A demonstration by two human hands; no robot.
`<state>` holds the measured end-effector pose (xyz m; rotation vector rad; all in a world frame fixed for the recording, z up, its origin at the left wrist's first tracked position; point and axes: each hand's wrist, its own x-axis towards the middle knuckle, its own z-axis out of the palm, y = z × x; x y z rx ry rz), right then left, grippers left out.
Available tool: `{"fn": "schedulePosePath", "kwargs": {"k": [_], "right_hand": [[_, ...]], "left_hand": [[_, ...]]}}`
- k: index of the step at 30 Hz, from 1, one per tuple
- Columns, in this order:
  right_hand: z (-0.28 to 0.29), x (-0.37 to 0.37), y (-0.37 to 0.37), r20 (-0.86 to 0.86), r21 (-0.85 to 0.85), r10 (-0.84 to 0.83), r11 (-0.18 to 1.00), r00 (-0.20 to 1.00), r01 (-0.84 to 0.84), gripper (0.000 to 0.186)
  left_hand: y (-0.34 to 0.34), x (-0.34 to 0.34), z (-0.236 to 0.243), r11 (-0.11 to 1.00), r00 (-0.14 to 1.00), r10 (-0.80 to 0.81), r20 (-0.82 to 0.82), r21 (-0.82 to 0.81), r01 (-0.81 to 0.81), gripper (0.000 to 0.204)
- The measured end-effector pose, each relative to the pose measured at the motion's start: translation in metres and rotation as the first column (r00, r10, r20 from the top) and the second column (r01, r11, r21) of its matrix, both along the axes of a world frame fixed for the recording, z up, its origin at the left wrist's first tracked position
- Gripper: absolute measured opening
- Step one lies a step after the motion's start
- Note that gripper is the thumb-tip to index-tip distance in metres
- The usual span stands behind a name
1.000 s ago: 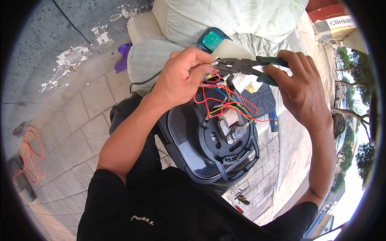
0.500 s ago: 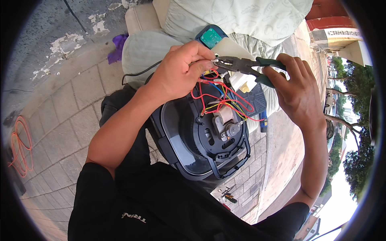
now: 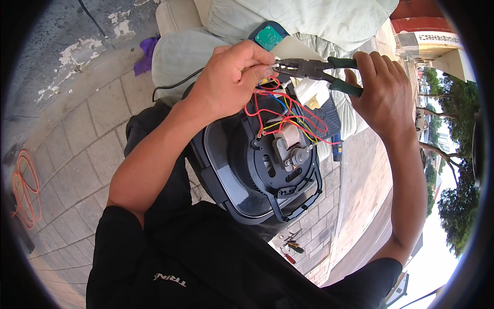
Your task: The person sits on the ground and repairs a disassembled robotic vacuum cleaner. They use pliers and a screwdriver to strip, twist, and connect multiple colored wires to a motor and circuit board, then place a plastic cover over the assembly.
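Observation:
A dark, opened appliance [image 3: 242, 170] rests on my lap, its small motor [image 3: 288, 147] and a tangle of red, yellow and blue wires [image 3: 288, 110] exposed. My left hand [image 3: 231, 82] pinches wires at the appliance's top edge. My right hand [image 3: 383, 95] grips the green handles of long-nose pliers [image 3: 314, 69], whose jaws meet my left fingertips at the wires. A small green circuit board [image 3: 270, 37] on a blue part shows just above my left hand.
Pale cushions [image 3: 309, 20] lie behind the appliance. A purple cloth [image 3: 146, 51] and a black cable [image 3: 170, 87] are on the paved ground at left. An orange cord [image 3: 25, 190] coils at far left. Small tools [image 3: 290, 250] lie on the pavers below.
Both hands with the pliers and wires have stayed together at the appliance's top. The view has shifted slightly, so the appliance sits lower and more central.

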<state>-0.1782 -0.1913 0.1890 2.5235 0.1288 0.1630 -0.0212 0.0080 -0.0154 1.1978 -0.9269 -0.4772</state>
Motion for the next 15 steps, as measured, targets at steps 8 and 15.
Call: {"fn": "schedulePosePath", "kwargs": {"k": [8, 15], "right_hand": [[-0.011, -0.003, -0.007, 0.028, 0.029, 0.025, 0.999, 0.999, -0.026, 0.024], [-0.017, -0.011, -0.022, -0.037, 0.025, -0.065, 0.997, 0.997, 0.066, 0.027]], "left_hand": [[-0.002, -0.001, 0.005, 0.998, 0.998, 0.063, -0.029, -0.027, -0.063, 0.011], [-0.006, -0.001, -0.008, 0.999, 0.998, 0.053, 0.03, -0.004, -0.053, 0.016]]}}
